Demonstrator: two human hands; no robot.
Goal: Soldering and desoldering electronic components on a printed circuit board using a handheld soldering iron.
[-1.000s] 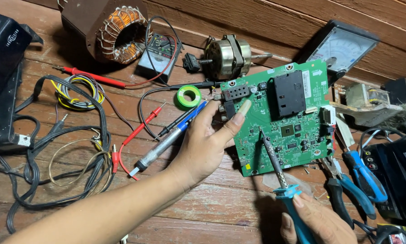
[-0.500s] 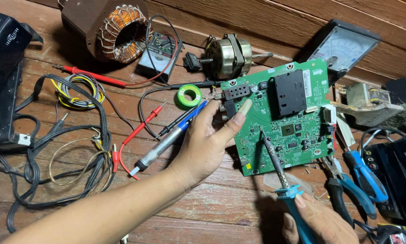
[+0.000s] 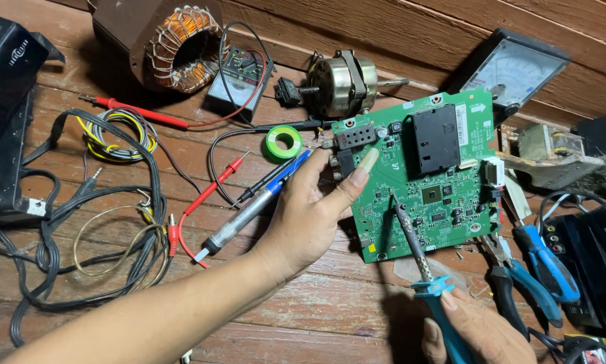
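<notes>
Left hand (image 3: pixel 309 216) clamps the near-left edge of the green rectangular circuit board (image 3: pixel 421 172), thumb flat on top, board lying on the brown wooden planks (image 3: pixel 330 303). Right hand (image 3: pixel 481 330) fists a blue-handled soldering iron (image 3: pixel 424 266), tip touching the board's middle.

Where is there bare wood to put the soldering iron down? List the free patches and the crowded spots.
Free: the plank strip along the bottom edge, between the left forearm and the right hand; a smaller gap between the red probe lead and the coiled yellow wires. Crowded: right of the green circuit board, with blue-handled pliers; the black cable tangle at left.
</notes>
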